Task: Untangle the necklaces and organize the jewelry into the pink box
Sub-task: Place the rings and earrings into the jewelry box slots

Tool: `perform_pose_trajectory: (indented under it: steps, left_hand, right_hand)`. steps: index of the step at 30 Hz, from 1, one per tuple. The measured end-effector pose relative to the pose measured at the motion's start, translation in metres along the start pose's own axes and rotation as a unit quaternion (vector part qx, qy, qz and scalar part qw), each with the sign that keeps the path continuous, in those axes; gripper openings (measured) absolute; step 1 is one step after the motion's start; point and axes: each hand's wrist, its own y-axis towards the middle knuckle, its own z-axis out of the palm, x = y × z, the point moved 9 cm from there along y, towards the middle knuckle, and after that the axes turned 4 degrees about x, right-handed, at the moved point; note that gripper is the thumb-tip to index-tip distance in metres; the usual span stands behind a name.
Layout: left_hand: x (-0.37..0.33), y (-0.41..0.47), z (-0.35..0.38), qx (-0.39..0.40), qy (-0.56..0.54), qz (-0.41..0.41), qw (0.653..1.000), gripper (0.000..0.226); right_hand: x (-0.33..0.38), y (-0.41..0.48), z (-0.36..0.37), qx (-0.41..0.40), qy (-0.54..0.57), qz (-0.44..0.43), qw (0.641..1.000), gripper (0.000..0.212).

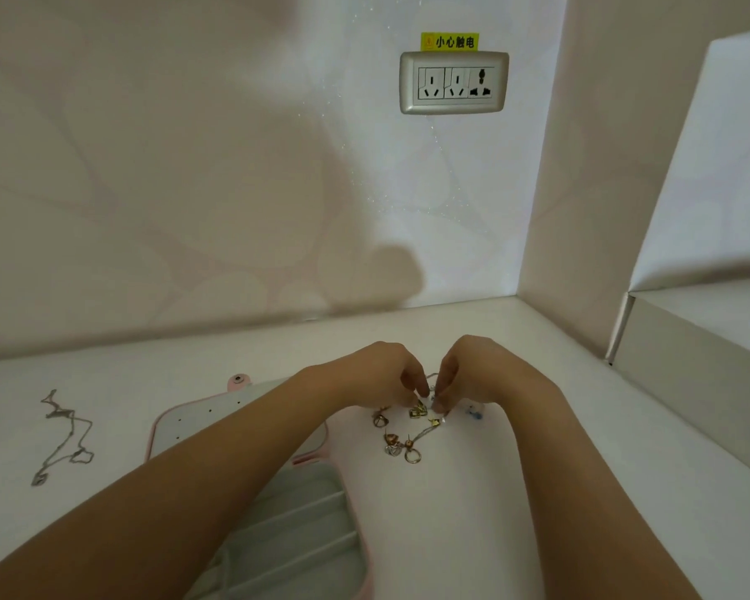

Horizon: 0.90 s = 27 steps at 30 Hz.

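**Untangling under way, box unfilled**

Just right of the open pink box [153,435], the left hand [388,374] and right hand [475,374] pinched a fine chain [430,392] above loose charms [401,446]. One necklace [63,435] lay left of the box, seemingly freed. The box's visible compartments held nothing.
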Motion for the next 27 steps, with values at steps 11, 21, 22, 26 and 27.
perform_pose_trajectory:
  steps: [11, 21, 22, 26, 27]
  left_hand:
    - [0.02, -0.013, -0.024, -0.072, -0.121, -0.009, 0.99, 0.021]
    - [0.031, -0.073, -0.051, -0.14, -0.483, -0.003, 0.865, 0.018]
    - [0.031, -0.079, -0.051, -0.144, -0.487, -0.004, 0.862, 0.019]
    - [0.035, -0.102, -0.049, -0.18, -0.486, -0.009, 0.855, 0.02]
    - [0.037, -0.108, -0.051, -0.199, -0.47, -0.013, 0.86, 0.019]
  right_hand:
    - [0.009, -0.007, -0.024, -0.074, 0.165, -0.034, 0.983, 0.012]
    - [0.047, -0.025, -0.021, 0.057, 0.507, -0.167, 0.844, 0.013]
    - [0.05, -0.025, -0.02, 0.061, 0.511, -0.171, 0.84, 0.013]
    - [0.068, -0.028, -0.006, 0.073, 0.489, -0.184, 0.85, 0.012]
    - [0.074, -0.028, -0.001, 0.079, 0.481, -0.191, 0.852, 0.011]
